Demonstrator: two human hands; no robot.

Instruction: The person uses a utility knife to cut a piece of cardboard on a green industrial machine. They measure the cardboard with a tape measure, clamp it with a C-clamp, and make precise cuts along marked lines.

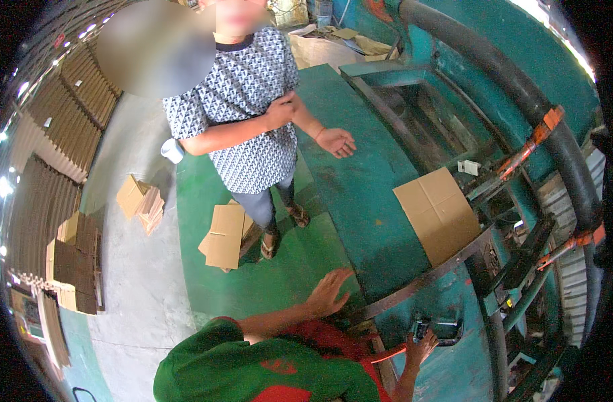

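Observation:
My left hand [328, 293] is held out over the near edge of a green machine table [360, 221], its fingers apart and nothing in them. My right hand [423, 345] is lower right, its fingers around a small black device [421, 328] on the nearer green surface. The device's exact kind is too small to tell. A black loop-shaped frame [449, 331] lies beside it, and an orange strip [389, 354] runs toward my right hand. Beyond my hands, a flat creased cardboard sheet [440, 211] rests on the table, touched by neither.
A person in a patterned shirt [253, 127] stands across, left of the table, one hand over it. Cardboard pieces [224, 234] lie by their feet, with another pile [144, 201] farther left. Tall cardboard stacks [45, 201] line the left. Thick black pipe [494, 60] arches over the machine.

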